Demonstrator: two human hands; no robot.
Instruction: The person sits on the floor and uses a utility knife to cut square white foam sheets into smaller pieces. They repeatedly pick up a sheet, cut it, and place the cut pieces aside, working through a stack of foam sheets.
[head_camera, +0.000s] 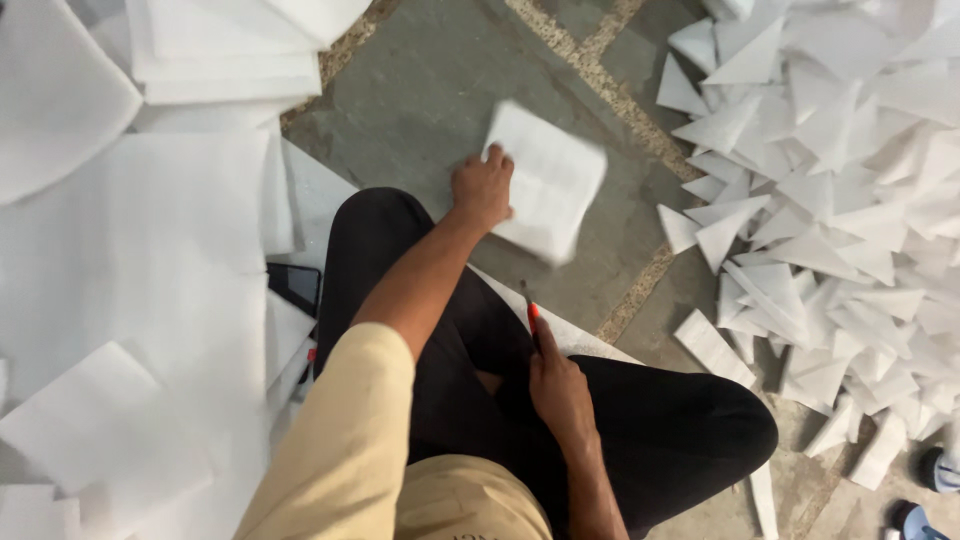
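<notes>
The left hand (483, 187) reaches out over the knee and grips the near left edge of a square white foam sheet (548, 180), which is blurred and sits over the bare grey floor (420, 90). The right hand (560, 392) rests on the dark trousers (660, 420), closed around a red-handled cutter (531, 318) whose tip points up toward the sheet; the two hands are well apart. Open floor lies around the sheet on its far and right sides, up to a speckled joint line (620, 100). Beyond that line a heap of white triangular offcuts (830, 180) fills the right. Large white sheets (150, 260) crowd the left, their edges touching the leg, with a dark phone (295, 285) between them.
</notes>
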